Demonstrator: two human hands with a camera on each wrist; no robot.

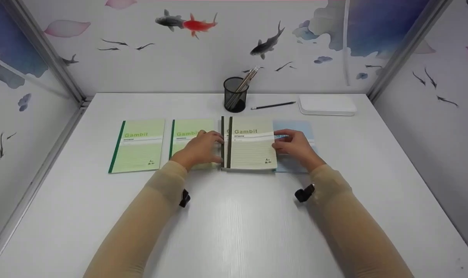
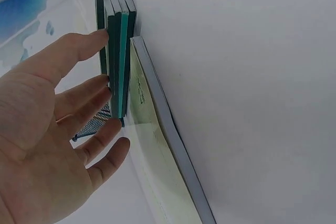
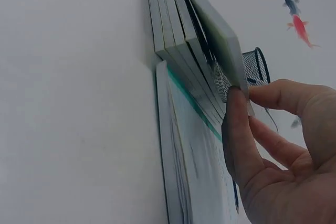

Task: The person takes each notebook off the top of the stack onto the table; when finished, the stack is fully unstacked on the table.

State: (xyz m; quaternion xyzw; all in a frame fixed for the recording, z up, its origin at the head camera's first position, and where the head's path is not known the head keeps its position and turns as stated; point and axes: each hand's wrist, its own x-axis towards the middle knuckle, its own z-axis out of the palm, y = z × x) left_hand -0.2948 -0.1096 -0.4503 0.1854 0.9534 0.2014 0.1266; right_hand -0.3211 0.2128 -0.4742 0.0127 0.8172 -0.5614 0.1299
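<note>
A cream notebook (image 1: 253, 150) with a dark spine lies on top of a stack of several notebooks (image 2: 116, 61), shifted right so a second spine shows at its left. My right hand (image 1: 295, 146) pinches its right edge between thumb and fingers. In the right wrist view this top notebook (image 3: 223, 40) is tilted, its held edge raised off the stack. My left hand (image 1: 203, 148) has its fingers loosely extended, tips right at the stack's spines. It passes over a green notebook (image 1: 189, 125). Under my right hand lies a light blue notebook (image 1: 295, 166), partly covered.
Another green notebook (image 1: 139, 148) lies at the far left of the white table (image 1: 234, 231). Behind the stack stand a black mesh cup (image 1: 235, 96) of pencils, a loose dark pencil (image 1: 273, 105) and a flat white case (image 1: 326, 105). Printed panels (image 1: 121, 69) enclose the table.
</note>
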